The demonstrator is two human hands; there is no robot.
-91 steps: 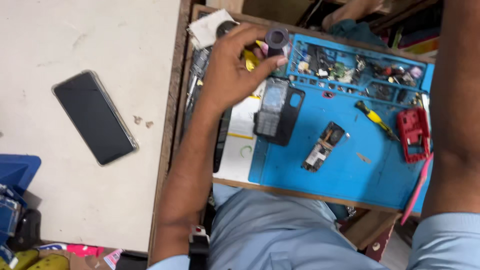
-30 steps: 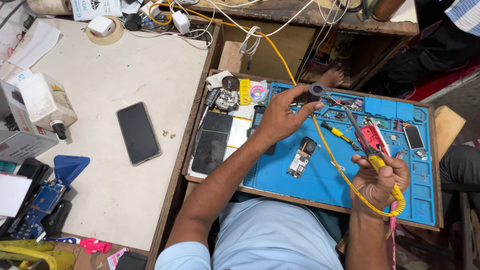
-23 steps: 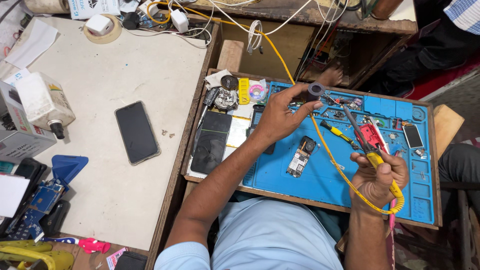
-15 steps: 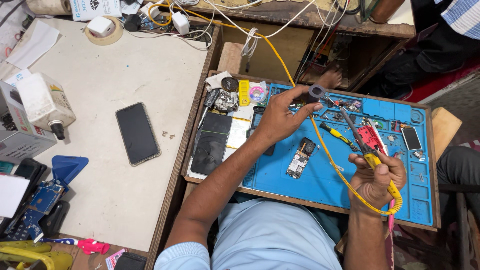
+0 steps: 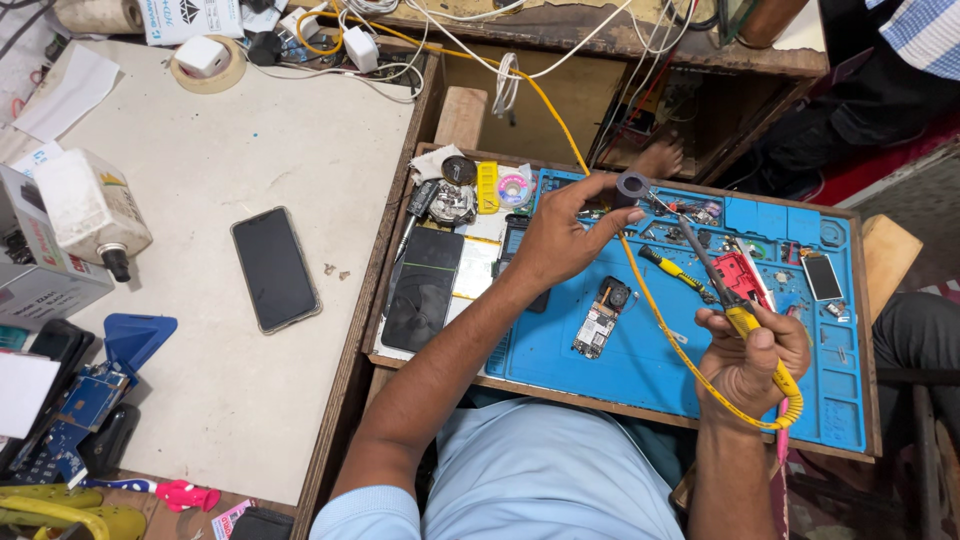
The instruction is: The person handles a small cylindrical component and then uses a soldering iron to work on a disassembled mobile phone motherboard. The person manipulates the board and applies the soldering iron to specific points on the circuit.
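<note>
My left hand (image 5: 562,237) reaches over the blue work mat (image 5: 640,360) and pinches a small dark round spool (image 5: 632,186) between thumb and fingers. My right hand (image 5: 752,358) grips a soldering iron with a yellow handle (image 5: 745,322); its metal tip points up and left to the spool. The iron's yellow cord (image 5: 680,352) loops under my right hand and runs up to the back of the bench. A small circuit board (image 5: 598,320) lies on the mat below my left hand. A dark phone body is partly hidden under my left wrist.
A black phone (image 5: 274,268) lies face up on the white table at left, another dark phone (image 5: 423,288) beside the mat. A yellow screwdriver (image 5: 673,269), a red part (image 5: 740,277) and small parts sit on the mat. Another person's leg (image 5: 890,100) is at top right.
Three seconds ago the view was close over the mat with my left hand at the spool. It has since pulled back, and my right hand brought the soldering iron's tip up to the spool.
</note>
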